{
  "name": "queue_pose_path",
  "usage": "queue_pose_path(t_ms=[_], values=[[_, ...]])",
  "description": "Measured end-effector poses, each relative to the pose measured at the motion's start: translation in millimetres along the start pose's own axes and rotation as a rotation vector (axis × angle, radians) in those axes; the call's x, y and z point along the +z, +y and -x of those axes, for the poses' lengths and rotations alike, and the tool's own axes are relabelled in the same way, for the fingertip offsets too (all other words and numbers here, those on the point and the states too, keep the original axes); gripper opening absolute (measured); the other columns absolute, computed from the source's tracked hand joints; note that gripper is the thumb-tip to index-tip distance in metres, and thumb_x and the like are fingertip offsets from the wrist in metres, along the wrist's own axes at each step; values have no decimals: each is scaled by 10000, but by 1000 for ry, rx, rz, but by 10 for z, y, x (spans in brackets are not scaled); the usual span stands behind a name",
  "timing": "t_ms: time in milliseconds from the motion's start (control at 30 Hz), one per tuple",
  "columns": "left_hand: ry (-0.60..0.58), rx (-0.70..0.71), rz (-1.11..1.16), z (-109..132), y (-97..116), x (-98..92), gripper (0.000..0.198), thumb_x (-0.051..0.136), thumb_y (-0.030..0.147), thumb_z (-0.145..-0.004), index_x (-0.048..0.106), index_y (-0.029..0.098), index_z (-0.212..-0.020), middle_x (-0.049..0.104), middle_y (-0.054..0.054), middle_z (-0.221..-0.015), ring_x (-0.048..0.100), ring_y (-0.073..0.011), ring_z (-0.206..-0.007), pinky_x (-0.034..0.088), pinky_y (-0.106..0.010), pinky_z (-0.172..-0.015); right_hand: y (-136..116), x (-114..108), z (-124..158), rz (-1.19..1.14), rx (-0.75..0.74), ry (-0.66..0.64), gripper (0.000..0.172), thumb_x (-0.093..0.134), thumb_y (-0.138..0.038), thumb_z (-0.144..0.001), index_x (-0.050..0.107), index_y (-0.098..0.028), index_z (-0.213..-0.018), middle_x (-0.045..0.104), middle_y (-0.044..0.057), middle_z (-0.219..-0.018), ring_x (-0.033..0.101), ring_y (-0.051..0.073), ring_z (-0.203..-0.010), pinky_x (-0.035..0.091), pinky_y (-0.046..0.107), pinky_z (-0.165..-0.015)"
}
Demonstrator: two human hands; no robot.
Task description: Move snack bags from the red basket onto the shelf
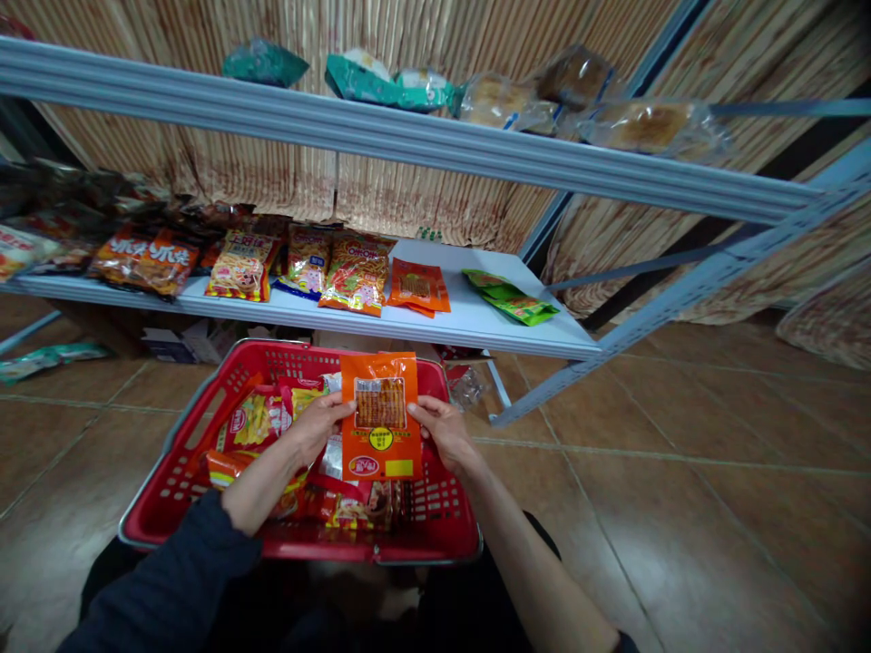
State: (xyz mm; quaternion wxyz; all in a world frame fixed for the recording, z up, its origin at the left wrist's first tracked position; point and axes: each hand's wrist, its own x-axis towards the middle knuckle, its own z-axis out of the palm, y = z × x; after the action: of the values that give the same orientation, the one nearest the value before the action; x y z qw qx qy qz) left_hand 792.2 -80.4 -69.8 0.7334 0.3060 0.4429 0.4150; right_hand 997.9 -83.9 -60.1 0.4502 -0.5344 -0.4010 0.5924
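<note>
An orange snack packet (381,453) with a picture of brown food strips is held upright above a red shopping basket (262,542). My left hand (318,428) pinches its left edge between thumb and fingers. At the opposite edge, my right hand (444,430) grips it the same way. Inside the basket lie several snack bags, among them a red and yellow bag (253,419) at the left and a yellow and red packet (350,511) near the front. The held packet hides part of the basket's contents.
A metal shelf (435,334) ahead carries several snack bags, orange packets (416,285) and a green packet (510,296). The upper shelf's edge (381,136) crosses above, bearing teal packages (391,83) and wrapped bread (643,125). A slanted post (714,258) stands at the right.
</note>
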Motion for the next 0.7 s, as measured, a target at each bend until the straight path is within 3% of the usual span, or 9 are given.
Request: queue_pose_path(t_ms=[167, 400, 500, 600, 700], values=[[70, 10, -75, -5, 0, 27, 375, 776, 344, -529, 683, 137, -828, 714, -75, -798, 648, -195, -717, 470, -281, -662, -33, 0, 25, 161, -35, 29, 308, 691, -431, -600, 687, -157, -740, 562, -39, -500, 364, 46, -364, 269, 182, -350], [85, 18, -109, 10, 10, -20, 307, 776, 355, -537, 660, 133, -715, 694, -49, -723, 613, -143, -638, 457, -236, -618, -171, -17, 25, 425, -140, 33, 291, 595, -403, -698, 719, -177, -834, 699, 23, -764, 534, 103, -460, 418, 218, -409], [161, -24, -137, 4, -18, -43, 192, 724, 284, -630, 632, 127, -689, 673, -40, -666, 609, -130, -591, 453, -220, -576, -233, 12, 62, 643, -368, 53, 235, 569, -337, -759, 730, -190, -846, 710, 54, -806, 614, 155, -601, 500, 263, -540], [179, -72, 97, 5, -25, -46, 120, 591, 212, -738, 629, 114, -795, 688, -82, -730, 658, -181, -690, 508, -292, -685, -258, 75, 140, 819, -691, 10, 210, 531, -258, -819, 730, -240, -883, 710, 55, -862, 639, 180, -788, 519, 303, -729], [103, -41, 379, 21, 15, -71, 319, 485, 171, -749, 613, 72, -1023, 699, -124, -864, 661, -218, -834, 509, -347, -800, -230, 101, 220, 822, -897, -55, 257, 481, -200, -855, 707, -265, -958, 696, 53, -931, 632, 183, -887, 519, 337, -807]])
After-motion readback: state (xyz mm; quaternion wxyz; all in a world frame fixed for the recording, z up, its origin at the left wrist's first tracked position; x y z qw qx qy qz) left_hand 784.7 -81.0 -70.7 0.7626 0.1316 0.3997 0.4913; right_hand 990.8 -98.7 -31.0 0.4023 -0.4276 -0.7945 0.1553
